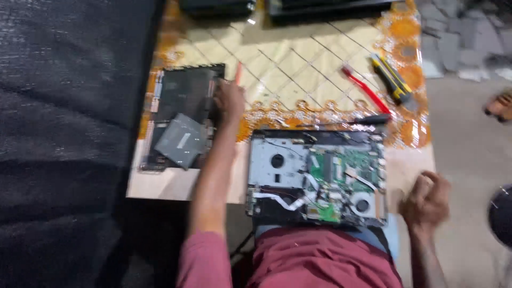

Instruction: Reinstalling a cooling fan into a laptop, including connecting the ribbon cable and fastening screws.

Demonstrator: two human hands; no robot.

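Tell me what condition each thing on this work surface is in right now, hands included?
Laptop: opened up, circuit board and fan exposed.
Bottom cover: removed, lying apart on the left.
Grey drive: loose, resting tilted on the cover.
Left hand: on the cover's edge, with a thin orange tool; blurred.
Right hand: curled loosely, empty, beside the laptop.
Red-handled screwdriver: lying unused.
Yellow-and-black tool: lying unused.
Black-handled screwdriver: lying unused.

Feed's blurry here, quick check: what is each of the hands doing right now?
Left hand: closed on a thin red tool, beside the dark panel.
Right hand: curled, blurred; grip cannot be told.
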